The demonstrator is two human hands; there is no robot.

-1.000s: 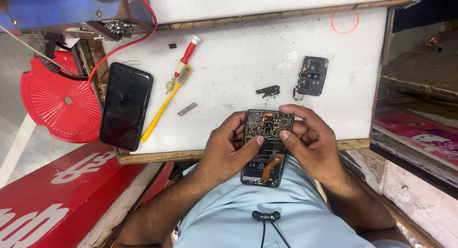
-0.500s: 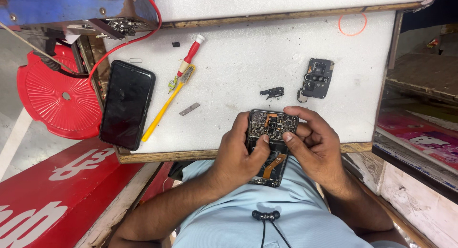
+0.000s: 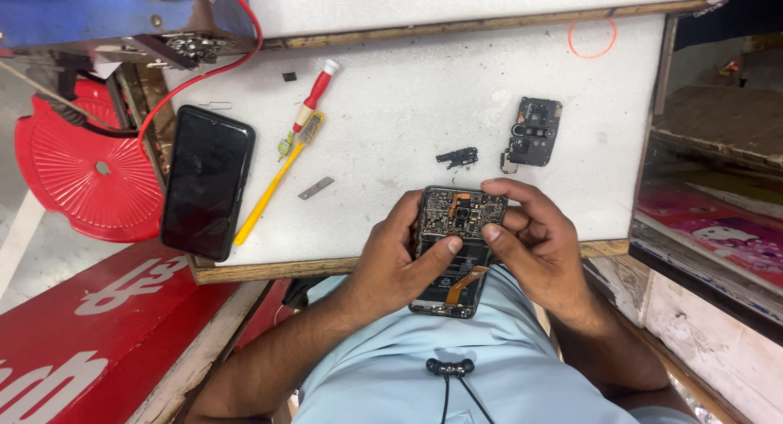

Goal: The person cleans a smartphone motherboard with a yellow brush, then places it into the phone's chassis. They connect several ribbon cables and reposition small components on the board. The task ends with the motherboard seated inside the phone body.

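Overhead, both hands grip an opened phone (image 3: 453, 249) at the near edge of a white table (image 3: 391, 122): left hand (image 3: 400, 261) and right hand (image 3: 530, 245) have fingers closed around its sides, thumbs on the bare circuit board. Pressing hard might crack components. A second phone (image 3: 205, 179), screwdriver (image 3: 311, 95) and removed parts lie nearby; a red stool (image 3: 81, 171) stands left.

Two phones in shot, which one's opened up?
The opened phone held in both hands, left hand and right hand: circuit board exposed. The black phone on the table stays closed.
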